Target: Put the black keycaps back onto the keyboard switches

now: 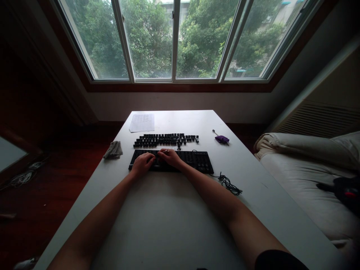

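A black keyboard [204,162] lies across the white table, with several key positions hidden under my hands. My left hand [143,162] rests on its left half, fingers reaching over the keys and thumb apart, apparently holding nothing. Just right of it, my right hand [171,157] is closed above the keyboard, fingers pinched around a thin, light-coloured piece too small to name. Behind the keyboard, loose black keycaps [165,140] stand in rows. Close to the keyboard's back edge sits a small ring-shaped item [179,149].
A grey cloth [113,150] lies at the table's left edge, and a printed paper sheet [142,122] at the back left. To the right are a purple cloth [222,139], a small brush [215,132] and a coiled black cable [229,183]. A cream sofa [298,180] stands beyond.
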